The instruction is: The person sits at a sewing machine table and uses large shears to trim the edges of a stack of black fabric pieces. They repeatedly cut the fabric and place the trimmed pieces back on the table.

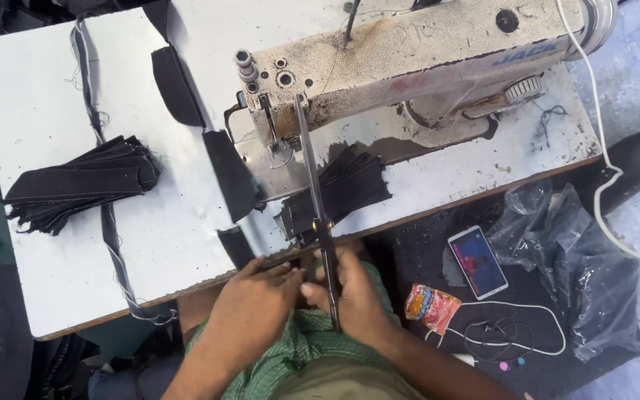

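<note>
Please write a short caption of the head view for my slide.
Both hands, left hand and right hand, hold long scissors at the sewing machine table's edge, among dark fabric pieces.

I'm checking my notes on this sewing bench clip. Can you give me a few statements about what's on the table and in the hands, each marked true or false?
1. The right hand holds a long pair of scissors. True.
2. The scissors point toward the person's lap. False: their tips point away, up toward the sewing machine.
3. A stack of dark fabric pieces lies on the left part of the table. True.
4. The phone lies on the table beside the machine. False: it lies off the table, on a dark surface to the right, near a small colourful packet.
5. The left hand is at the table's near edge, close to the right hand. True.
</note>
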